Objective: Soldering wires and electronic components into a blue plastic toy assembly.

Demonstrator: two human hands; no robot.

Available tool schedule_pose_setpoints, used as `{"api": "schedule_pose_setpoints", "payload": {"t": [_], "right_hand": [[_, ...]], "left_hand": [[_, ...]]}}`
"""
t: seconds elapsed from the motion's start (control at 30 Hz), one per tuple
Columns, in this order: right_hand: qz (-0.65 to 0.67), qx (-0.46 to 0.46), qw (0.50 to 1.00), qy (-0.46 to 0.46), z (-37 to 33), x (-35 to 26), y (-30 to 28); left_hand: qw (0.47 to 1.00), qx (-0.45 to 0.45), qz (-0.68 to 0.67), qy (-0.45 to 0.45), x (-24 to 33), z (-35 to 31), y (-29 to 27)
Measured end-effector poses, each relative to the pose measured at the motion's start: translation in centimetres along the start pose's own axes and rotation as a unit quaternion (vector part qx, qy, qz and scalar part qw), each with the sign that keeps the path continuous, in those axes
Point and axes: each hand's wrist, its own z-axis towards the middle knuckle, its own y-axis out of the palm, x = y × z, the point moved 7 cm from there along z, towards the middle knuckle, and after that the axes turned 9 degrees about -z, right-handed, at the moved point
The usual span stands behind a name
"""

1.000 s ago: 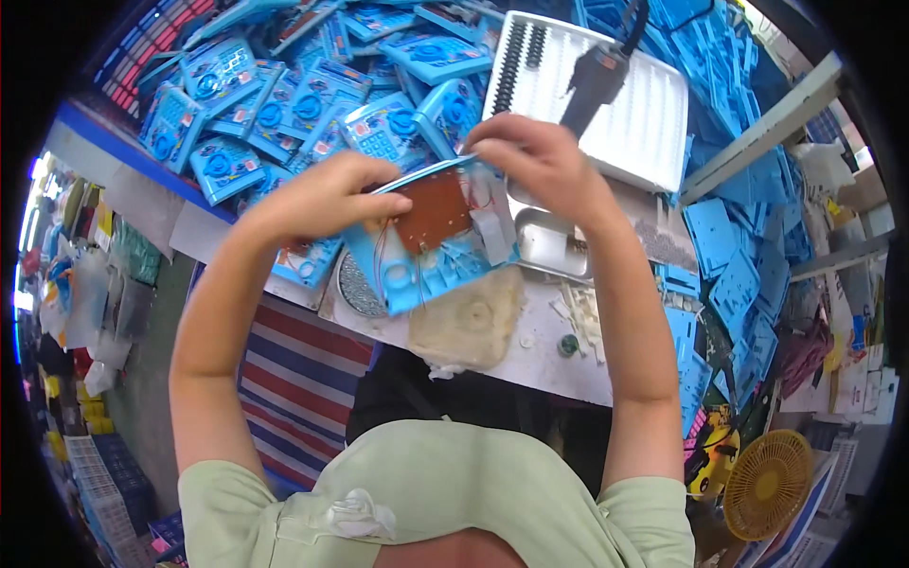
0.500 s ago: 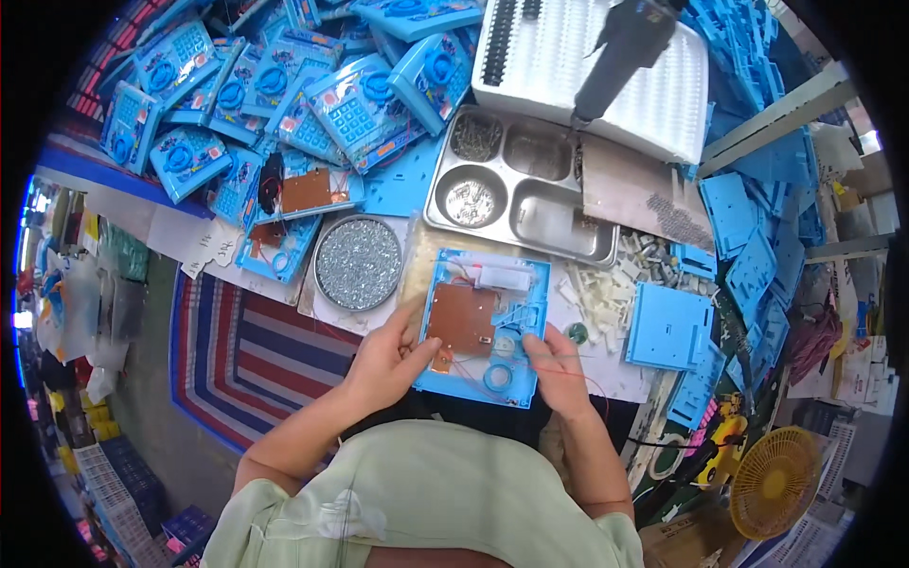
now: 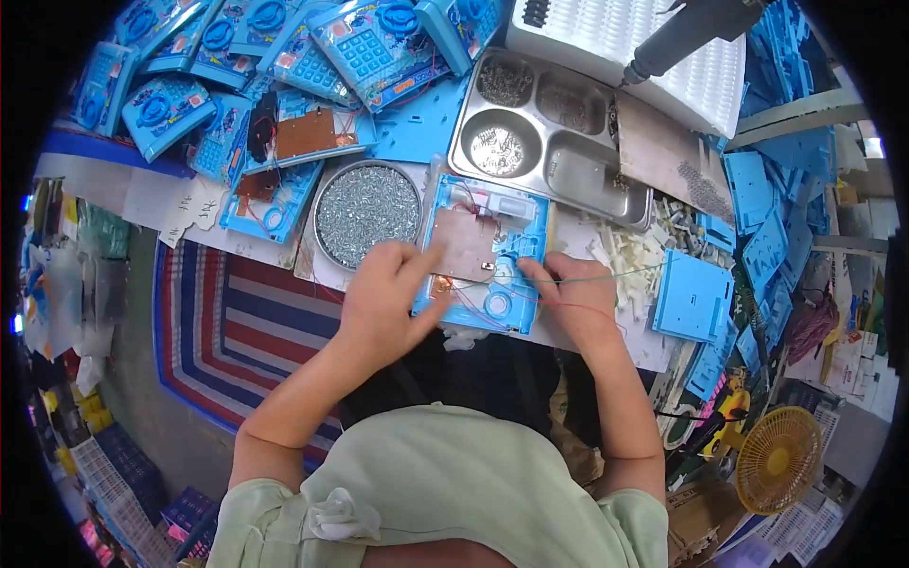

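Observation:
A blue plastic toy housing (image 3: 519, 320) lies open side up in front of me. Inside it are a brown circuit board (image 3: 464, 244), a white box-shaped part (image 3: 511, 206) and thin red and dark wires. My left hand (image 3: 377, 298) is over the housing's left edge, thumb and forefinger apart around the board's lower left corner, slightly blurred. At the right edge, my right hand (image 3: 585, 301) grips the housing, its thumb on the inner side and its other fingers bent. Loose red and green wires trail across the right hand.
A round tin of small screws (image 3: 367, 213) stands left of the housing. Behind is a steel compartment tray (image 3: 549, 147) with metal parts. An electric screwdriver (image 3: 686, 43) hangs above a white foam tray (image 3: 653, 90). Blue toys (image 3: 374, 57) are piled back left; blue panels (image 3: 694, 295) lie right.
The housing now sits farther up the picture, closer to the steel tray. My left hand has let go of its side and spread its fingers over the board's corner. The right hand stays at the right edge.

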Motion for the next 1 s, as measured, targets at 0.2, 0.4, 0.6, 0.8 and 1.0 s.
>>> {"api": "schedule_pose_setpoints", "payload": {"t": [0.2, 0.4, 0.6, 0.8, 1.0], "right_hand": [[-0.057, 0.191, 0.971, -0.131, -0.6, -1.5, -1.0], [-0.027, 0.215, 0.955, -0.202, 0.2, -1.2, -1.0], [0.069, 0.159, 0.98, -0.099, 0.1, -0.9, -1.3], [0.079, 0.141, 0.982, -0.101, 1.4, -0.1, -0.6], [0.071, 0.158, 0.979, -0.107, 2.0, 0.4, -4.3]], "left_hand": [[0.988, -0.073, -0.066, 0.118, -0.5, -0.6, 1.4], [0.977, -0.104, -0.032, 0.185, 0.1, -1.0, 0.3], [0.979, -0.095, -0.047, 0.173, -0.9, -1.3, 1.3], [0.978, -0.093, -0.059, 0.176, -1.3, -1.0, 1.6], [0.979, -0.109, -0.078, 0.153, -0.1, 0.6, -0.9]]}}
